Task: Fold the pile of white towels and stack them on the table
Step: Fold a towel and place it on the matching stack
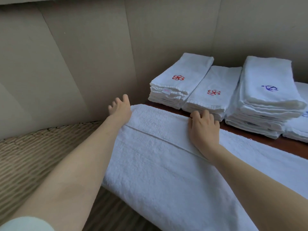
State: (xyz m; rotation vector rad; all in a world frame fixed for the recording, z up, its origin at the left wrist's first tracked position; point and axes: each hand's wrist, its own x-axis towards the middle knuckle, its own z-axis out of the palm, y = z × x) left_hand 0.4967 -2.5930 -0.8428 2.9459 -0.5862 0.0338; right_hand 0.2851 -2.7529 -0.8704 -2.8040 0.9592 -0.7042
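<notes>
So there's a big white towel (166, 164) spread across the near part of the worktop (266, 144), hanging over its left edge and front edge. It has a fold line or hem running diagonally across it, from near the left hand over to the right wrist.

Left hand (120, 106) is out at the towel's far left corner, right at the left edge of the worktop. Its fingers (125, 97) are straight and spread, reaching past the cloth and not curled round anything, with the heel of the hand resting against the towel's edge.

Right hand (204, 125) lies palm down on the towel's far edge, about mid-worktop. Those fingers (196, 115) are bent at the knuckles over the edge of the cloth; can't tell for sure if they're actually pinching it or only pressing on it.

Along the back edge of the worktop sit the folded stacks: one stack with a red flower mark (179, 80) nearest the back left corner, a second red-marked stack (215, 92) just beside it and touching, then a taller stack with a blue mark (266, 90) to the right. One more pile (300, 130) is cut off at the right edge.

Behind everything are beige padded wall panels (83, 55), and a woven striped floor covering (41, 155) lies to the left.
</notes>
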